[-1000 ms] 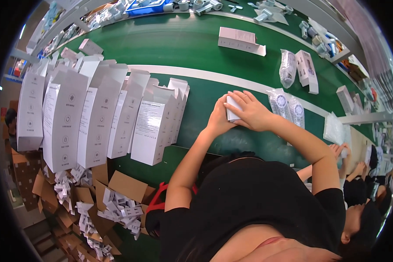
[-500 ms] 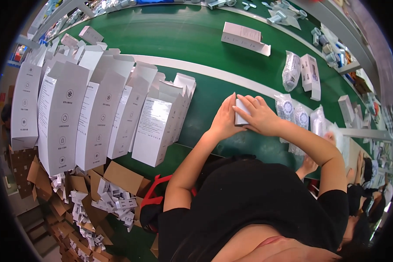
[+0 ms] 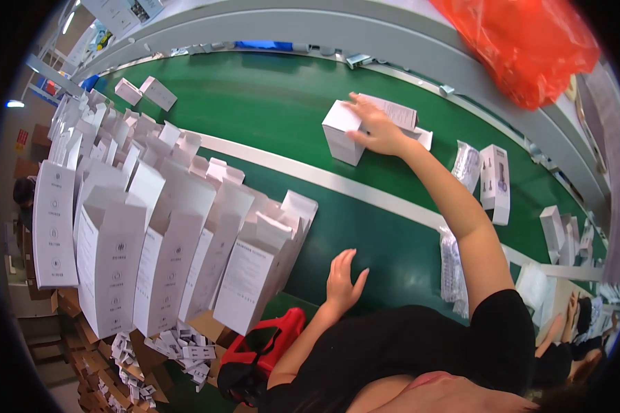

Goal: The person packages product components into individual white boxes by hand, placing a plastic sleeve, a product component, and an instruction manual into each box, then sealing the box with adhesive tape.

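Out over the far green belt, my right hand (image 3: 380, 127) grips a closed white carton (image 3: 343, 134), fingers across its top and thumb on the near side. The carton stands on the belt. Right behind it lies another white carton (image 3: 393, 112) with its flap open, partly hidden by my hand. My left hand (image 3: 344, 281) is held over the near green work surface (image 3: 379, 234), fingers apart and nothing in it. Rows of upright white cartons (image 3: 248, 275) with open tops stand to its left.
Bubble-wrapped items (image 3: 453, 265) and a carton with a pictured device (image 3: 494, 182) are on the right. Two small cartons (image 3: 158, 93) lie at the far left. A red plastic bag (image 3: 523, 48) hangs from the shelf. Below left are a red stool (image 3: 265, 351) and brown boxes of folded cartons.
My right hand has carried the white carton forward from the near surface onto the far belt. My left hand has let go of it and drawn back. The view has tilted up.
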Action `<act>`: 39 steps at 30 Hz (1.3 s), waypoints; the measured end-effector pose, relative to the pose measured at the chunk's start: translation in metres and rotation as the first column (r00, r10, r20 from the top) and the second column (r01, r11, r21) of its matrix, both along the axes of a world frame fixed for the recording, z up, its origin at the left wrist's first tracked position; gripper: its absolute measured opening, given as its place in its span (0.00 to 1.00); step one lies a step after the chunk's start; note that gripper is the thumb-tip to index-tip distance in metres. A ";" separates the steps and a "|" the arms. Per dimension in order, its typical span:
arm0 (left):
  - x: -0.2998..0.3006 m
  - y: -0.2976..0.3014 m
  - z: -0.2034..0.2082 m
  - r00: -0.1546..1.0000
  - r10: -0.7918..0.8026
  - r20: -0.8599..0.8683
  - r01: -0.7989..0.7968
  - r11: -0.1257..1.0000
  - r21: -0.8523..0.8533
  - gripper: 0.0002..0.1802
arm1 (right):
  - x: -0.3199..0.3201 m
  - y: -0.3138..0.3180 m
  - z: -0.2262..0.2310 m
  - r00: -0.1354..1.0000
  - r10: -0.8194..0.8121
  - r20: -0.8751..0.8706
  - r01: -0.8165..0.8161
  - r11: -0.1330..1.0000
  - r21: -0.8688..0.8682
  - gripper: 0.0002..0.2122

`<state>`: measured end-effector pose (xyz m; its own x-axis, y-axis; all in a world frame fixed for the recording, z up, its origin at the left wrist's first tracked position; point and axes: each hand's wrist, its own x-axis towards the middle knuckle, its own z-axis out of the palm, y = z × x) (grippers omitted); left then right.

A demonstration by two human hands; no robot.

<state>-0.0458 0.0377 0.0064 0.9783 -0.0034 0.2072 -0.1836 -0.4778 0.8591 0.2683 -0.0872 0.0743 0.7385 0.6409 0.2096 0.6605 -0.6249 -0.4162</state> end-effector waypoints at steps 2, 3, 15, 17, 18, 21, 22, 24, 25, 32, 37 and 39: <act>-0.002 0.000 -0.003 1.000 0.012 0.003 -0.012 1.000 0.026 0.27 | 0.027 -0.029 0.003 0.991 -0.133 -0.029 0.135 0.982 0.135 0.36; -0.003 0.000 -0.005 1.000 0.018 -0.006 -0.018 0.999 0.049 0.26 | 0.038 -0.047 0.000 0.961 -0.261 -0.091 0.276 0.927 0.256 0.38; 0.008 -0.006 0.008 0.999 -0.045 0.015 0.045 0.999 0.013 0.18 | -0.018 -0.134 0.050 0.836 -0.359 0.415 0.426 0.902 -0.077 0.34; 0.009 -0.006 0.013 0.999 -0.048 0.023 0.048 0.999 0.003 0.18 | -0.071 -0.106 0.111 0.961 -0.238 0.142 0.246 0.968 -0.043 0.32; 0.008 -0.006 0.016 0.992 -0.109 0.061 0.108 0.994 0.005 0.18 | -0.099 -0.091 0.135 0.988 -0.152 0.028 0.152 0.988 0.002 0.32; 0.004 -0.013 0.023 0.986 -0.134 0.095 0.130 0.991 0.043 0.17 | -0.153 -0.036 0.164 0.970 0.206 -0.127 -0.180 0.965 0.188 0.31; 0.000 -0.015 0.021 0.981 -0.140 0.133 0.135 0.990 0.044 0.17 | -0.163 -0.010 0.168 0.932 0.343 -0.118 -0.314 0.926 0.209 0.31; -0.001 -0.018 0.026 0.966 -0.184 0.180 0.174 0.982 0.071 0.17 | -0.177 0.036 0.174 0.840 0.542 -0.025 -0.531 0.830 0.171 0.29; -0.001 -0.020 0.032 0.962 -0.204 0.182 0.189 0.977 0.100 0.17 | -0.180 0.057 0.171 0.786 0.618 -0.023 -0.601 0.773 0.205 0.29; -0.009 -0.006 0.030 0.976 -0.141 0.166 0.132 0.989 0.062 0.17 | -0.160 0.088 0.119 0.791 0.586 0.175 -0.612 0.766 0.198 0.26; -0.008 0.004 0.023 0.991 -0.069 0.115 0.064 0.997 0.048 0.16 | -0.086 -0.063 0.014 0.775 -0.601 0.194 0.504 0.774 0.384 0.28; -0.002 0.001 0.023 0.992 -0.072 0.105 0.068 0.997 0.046 0.16 | -0.083 -0.117 -0.034 0.394 -0.909 0.136 0.907 0.409 0.099 0.34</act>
<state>-0.0482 0.0391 0.0293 0.9477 -0.0822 0.3085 -0.3073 -0.4963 0.8120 0.1850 -0.2043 0.0402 0.8422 -0.3916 0.3707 -0.2458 -0.8907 -0.3824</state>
